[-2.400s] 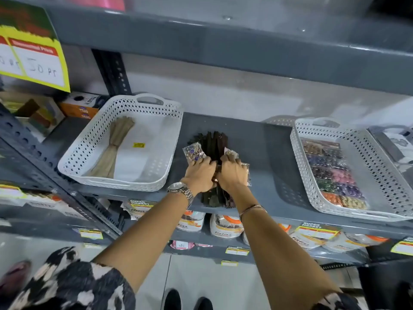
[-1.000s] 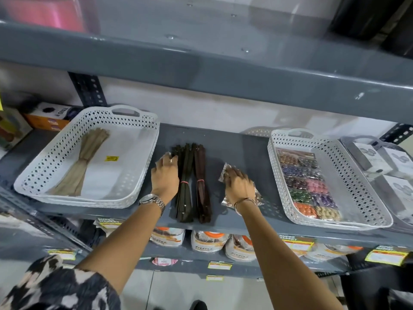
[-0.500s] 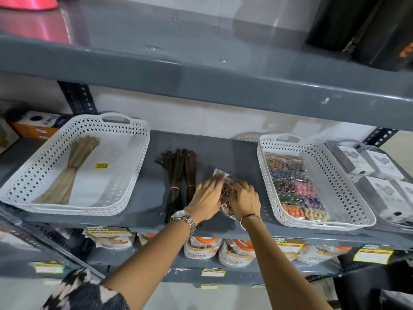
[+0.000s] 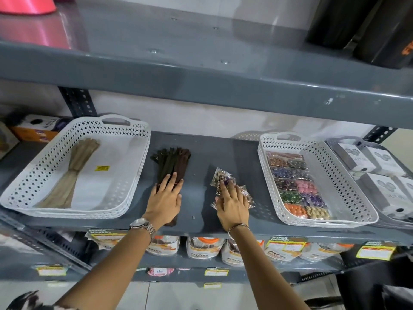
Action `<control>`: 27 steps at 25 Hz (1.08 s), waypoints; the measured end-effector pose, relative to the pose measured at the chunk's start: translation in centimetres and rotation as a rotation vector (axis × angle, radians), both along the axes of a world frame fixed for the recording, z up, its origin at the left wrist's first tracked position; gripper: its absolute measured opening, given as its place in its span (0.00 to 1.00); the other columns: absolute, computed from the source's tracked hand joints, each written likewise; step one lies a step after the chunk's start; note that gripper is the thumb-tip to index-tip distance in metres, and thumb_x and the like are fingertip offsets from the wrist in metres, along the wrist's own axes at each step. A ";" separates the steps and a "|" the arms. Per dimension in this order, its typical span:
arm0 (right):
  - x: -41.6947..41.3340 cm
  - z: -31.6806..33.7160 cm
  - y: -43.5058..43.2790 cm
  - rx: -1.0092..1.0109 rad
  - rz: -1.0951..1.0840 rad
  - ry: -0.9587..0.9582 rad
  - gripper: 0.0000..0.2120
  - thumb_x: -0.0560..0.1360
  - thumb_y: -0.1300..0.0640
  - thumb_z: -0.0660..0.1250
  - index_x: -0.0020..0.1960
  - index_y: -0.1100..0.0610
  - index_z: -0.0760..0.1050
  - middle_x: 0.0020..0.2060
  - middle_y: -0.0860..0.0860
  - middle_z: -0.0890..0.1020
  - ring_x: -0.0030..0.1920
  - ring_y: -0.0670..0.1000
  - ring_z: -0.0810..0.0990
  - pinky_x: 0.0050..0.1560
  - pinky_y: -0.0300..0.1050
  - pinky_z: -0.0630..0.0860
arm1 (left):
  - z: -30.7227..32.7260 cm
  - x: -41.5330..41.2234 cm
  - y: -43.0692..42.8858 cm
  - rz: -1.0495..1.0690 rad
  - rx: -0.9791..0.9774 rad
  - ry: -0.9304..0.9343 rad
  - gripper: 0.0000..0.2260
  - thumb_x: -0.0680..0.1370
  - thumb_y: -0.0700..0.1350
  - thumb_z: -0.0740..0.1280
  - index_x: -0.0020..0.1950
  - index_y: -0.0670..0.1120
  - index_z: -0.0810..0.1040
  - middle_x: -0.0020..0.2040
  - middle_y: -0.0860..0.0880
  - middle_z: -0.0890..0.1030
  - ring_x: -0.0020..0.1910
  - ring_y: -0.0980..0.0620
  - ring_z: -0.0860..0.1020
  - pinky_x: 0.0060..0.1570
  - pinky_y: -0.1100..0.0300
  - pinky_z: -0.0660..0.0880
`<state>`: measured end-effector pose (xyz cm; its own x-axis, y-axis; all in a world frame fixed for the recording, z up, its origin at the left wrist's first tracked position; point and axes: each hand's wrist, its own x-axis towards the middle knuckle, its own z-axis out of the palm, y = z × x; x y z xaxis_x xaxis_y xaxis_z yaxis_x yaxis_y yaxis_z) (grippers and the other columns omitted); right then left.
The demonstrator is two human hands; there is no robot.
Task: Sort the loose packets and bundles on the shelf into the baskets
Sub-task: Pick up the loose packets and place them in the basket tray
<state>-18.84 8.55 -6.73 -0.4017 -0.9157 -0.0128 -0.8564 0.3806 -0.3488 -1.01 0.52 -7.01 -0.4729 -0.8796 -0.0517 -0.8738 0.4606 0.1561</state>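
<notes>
**Both hands flat on loose goods between two baskets**

The dark brown bundle of long strips (image 4: 173,161) lies lengthwise on the grey metal shelf (image 4: 201,153), just right of the white perforated basket on the left (image 4: 125,198); the left hand (image 4: 164,201) rests palm-down on its near half, grip open with fingers spread, closed on nothing. The clear crinkled packets of coloured beads (image 4: 223,179) lie loose on the shelf well apart from the bundle; the right hand (image 4: 233,203) presses flat on them, its grip likewise open. The left basket holds a tan bundle (image 4: 73,173) and a yellow sticker (image 4: 102,168); the white perforated basket on the right (image 4: 348,186) holds rows of bead packets (image 4: 295,186); a silver wristwatch (image 4: 142,224) sits on the left wrist.
</notes>
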 end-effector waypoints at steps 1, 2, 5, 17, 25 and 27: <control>0.0 0.0 0.2 -0.064 -0.041 -0.026 0.24 0.78 0.50 0.55 0.74 0.50 0.60 0.76 0.52 0.61 0.76 0.56 0.57 0.75 0.54 0.55 | 0.0 0.3 -0.4 0.007 -0.007 -0.011 0.23 0.82 0.49 0.52 0.77 0.50 0.57 0.80 0.48 0.53 0.79 0.49 0.51 0.75 0.43 0.53; 0.0 0.1 0.4 -0.142 -0.105 -0.054 0.23 0.77 0.52 0.57 0.72 0.51 0.63 0.74 0.52 0.65 0.74 0.56 0.60 0.74 0.54 0.57 | 0.2 0.3 -0.4 0.018 -0.036 0.005 0.23 0.81 0.50 0.52 0.77 0.50 0.59 0.80 0.48 0.55 0.79 0.48 0.53 0.75 0.42 0.53; -0.6 1.1 0.5 -0.213 -0.327 -0.133 0.19 0.74 0.57 0.61 0.65 0.54 0.72 0.66 0.54 0.75 0.68 0.58 0.69 0.67 0.53 0.65 | 1.6 -2.8 0.6 -0.019 -0.087 0.157 0.23 0.79 0.52 0.51 0.74 0.49 0.65 0.74 0.47 0.68 0.73 0.47 0.67 0.70 0.48 0.63; -0.9 2.8 -0.8 -0.544 -0.737 -1.071 0.17 0.69 0.73 0.68 0.56 0.62 0.75 0.34 0.50 0.77 0.37 0.51 0.77 0.44 0.48 0.79 | 2.7 -10.4 2.4 0.421 0.724 0.817 0.23 0.73 0.47 0.71 0.67 0.48 0.71 0.49 0.48 0.81 0.55 0.46 0.80 0.65 0.49 0.72; -12.1 10.4 2.5 -0.728 -0.621 -0.886 0.14 0.72 0.75 0.59 0.43 0.58 0.73 0.37 0.53 0.77 0.30 0.48 0.72 0.22 0.36 0.70 | 4.1 -10.9 4.3 -0.185 0.428 0.321 0.26 0.72 0.51 0.71 0.68 0.54 0.69 0.67 0.51 0.72 0.68 0.49 0.69 0.68 0.47 0.65; -16.3 10.5 4.3 -0.518 -0.612 -0.743 0.14 0.73 0.74 0.56 0.50 0.62 0.76 0.41 0.57 0.79 0.31 0.49 0.73 0.20 0.38 0.69 | 3.7 -10.5 4.2 -0.293 0.372 0.119 0.24 0.74 0.46 0.69 0.69 0.54 0.68 0.67 0.49 0.69 0.69 0.48 0.66 0.68 0.47 0.63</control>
